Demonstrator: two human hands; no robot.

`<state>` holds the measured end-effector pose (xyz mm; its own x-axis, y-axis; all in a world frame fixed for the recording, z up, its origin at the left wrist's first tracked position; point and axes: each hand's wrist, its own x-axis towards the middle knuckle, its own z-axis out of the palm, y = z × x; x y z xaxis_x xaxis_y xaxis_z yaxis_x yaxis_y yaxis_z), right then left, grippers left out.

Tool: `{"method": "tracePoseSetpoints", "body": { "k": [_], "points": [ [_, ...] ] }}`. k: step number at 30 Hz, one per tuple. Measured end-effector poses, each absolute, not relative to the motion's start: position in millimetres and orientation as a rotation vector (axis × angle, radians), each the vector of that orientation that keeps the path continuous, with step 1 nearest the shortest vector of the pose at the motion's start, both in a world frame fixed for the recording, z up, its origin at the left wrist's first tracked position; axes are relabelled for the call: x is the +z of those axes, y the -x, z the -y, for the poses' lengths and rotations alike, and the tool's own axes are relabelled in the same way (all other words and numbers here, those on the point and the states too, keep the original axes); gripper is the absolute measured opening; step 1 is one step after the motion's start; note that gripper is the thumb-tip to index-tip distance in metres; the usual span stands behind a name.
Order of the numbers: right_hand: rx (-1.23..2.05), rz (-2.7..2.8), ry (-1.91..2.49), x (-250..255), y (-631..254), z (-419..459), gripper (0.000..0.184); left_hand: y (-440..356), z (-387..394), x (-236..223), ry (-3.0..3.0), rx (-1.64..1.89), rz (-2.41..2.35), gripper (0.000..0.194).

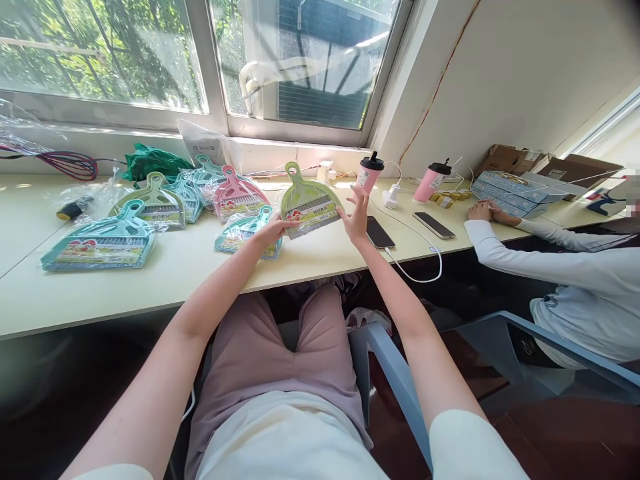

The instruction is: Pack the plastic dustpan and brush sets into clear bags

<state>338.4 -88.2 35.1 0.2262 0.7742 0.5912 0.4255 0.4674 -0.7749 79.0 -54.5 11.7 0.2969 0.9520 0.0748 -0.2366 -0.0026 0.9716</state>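
Note:
A green mini dustpan and brush set in clear wrap is held up above the table edge, its handle pointing up. My left hand grips its lower left corner, thumb on the front. At its right edge my right hand pinches the side, with the other fingers spread upward. Just left of it lies a blue wrapped set, partly behind my left hand. Further left are a pink set, an olive-green set and a larger blue set, all wrapped.
Right of my hands lie a phone with a white cable and another phone. Two pink cups stand behind. A co-worker's hands rest near a blue patterned box. A screwdriver-like tool lies left.

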Motion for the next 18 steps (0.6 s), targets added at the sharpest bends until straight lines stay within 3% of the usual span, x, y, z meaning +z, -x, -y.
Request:
{"method": "tracePoseSetpoints", "body": {
  "k": [2,6,18],
  "points": [
    [0.660,1.365,1.158,36,-340,83,0.041,-77,50,10,-1.219,1.095,-0.771,0.057],
    [1.103,1.296,1.206,28,-337,75,0.014,-75,43,4,-1.213,1.004,-0.847,0.059],
    [0.754,0.943,1.440,-6,-313,66,0.023,-72,59,18,-1.580,0.832,-0.720,0.069]
  ]
}}
